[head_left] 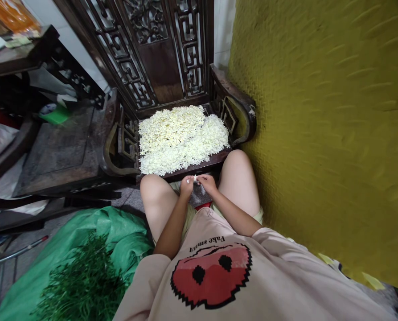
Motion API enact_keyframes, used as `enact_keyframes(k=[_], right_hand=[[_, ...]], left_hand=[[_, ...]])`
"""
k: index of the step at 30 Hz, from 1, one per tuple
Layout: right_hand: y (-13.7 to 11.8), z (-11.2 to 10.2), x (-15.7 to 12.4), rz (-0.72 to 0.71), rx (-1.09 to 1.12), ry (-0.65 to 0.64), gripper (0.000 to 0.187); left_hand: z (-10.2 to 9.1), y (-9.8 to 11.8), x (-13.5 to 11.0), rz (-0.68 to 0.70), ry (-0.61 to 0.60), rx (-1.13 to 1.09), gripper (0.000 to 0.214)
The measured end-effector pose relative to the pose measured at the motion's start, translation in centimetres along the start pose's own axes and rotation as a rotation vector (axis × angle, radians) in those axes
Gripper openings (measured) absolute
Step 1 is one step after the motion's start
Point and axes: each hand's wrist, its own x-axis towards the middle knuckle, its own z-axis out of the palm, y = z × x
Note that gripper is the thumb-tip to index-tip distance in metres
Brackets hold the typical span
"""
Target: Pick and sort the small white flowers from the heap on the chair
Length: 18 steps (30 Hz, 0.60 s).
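My left hand (186, 186) and my right hand (208, 183) are close together between my knees, in front of the chair seat. A small white blossom (195, 178) shows between the fingertips, where both hands pinch. Another bit of white sticks out at my left fingers. What lies inside the curled fingers is too small to make out fully. Just beyond the hands, a wide heap of loose white and cream blossoms (182, 138) covers the seat of the dark carved wooden chair (165, 67). The whiter ones lie nearer me and to the right.
Left of my legs, a green plastic sack (118, 227) carries a bunch of thin green stems (81, 281). A second dark wooden chair (61, 147) at the left holds a bright green container (55, 114). A yellow textured panel (326, 133) rises along the right side.
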Motion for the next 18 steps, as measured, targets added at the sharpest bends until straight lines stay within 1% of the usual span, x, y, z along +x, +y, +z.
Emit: enact_keyframes(k=[4,9,11,12,13,14,15,16,18], right_hand=[[0.1,0.4,-0.1,0.015,0.011,0.053,0.011],[0.3,0.9,0.2,0.149,0.18,0.11,0.008],[0.2,0.5,0.5,0.227,0.259,0.204,0.008],[0.2,0.2,0.7,0.264,0.296,0.278,0.01],[0.1,0.0,0.9,0.289,0.329,0.332,0.01],[0.0,-0.3,1.1,0.284,0.348,0.348,0.01],[0.0,-0.5,1.1,0.253,0.348,0.321,0.009],[-0.1,-0.5,1.1,0.216,0.331,0.26,0.009],[-0.1,-0.4,0.8,0.181,0.288,0.164,0.009]], left_hand=[[0.2,-0.5,0.0,-0.028,0.016,-0.064,0.017],[0.4,-0.5,0.1,-0.152,0.02,-0.196,0.019],[-0.1,-0.1,0.5,-0.199,0.076,-0.261,0.016],[-0.5,0.1,0.8,-0.211,0.122,-0.291,0.014],[-0.9,0.4,1.0,-0.205,0.165,-0.313,0.012],[-1.3,0.6,1.2,-0.178,0.188,-0.313,0.009],[-1.7,0.8,1.3,-0.133,0.198,-0.288,0.007],[-1.8,0.9,1.3,-0.074,0.192,-0.243,0.006],[-1.7,0.9,1.0,0.011,0.157,-0.137,0.006]])
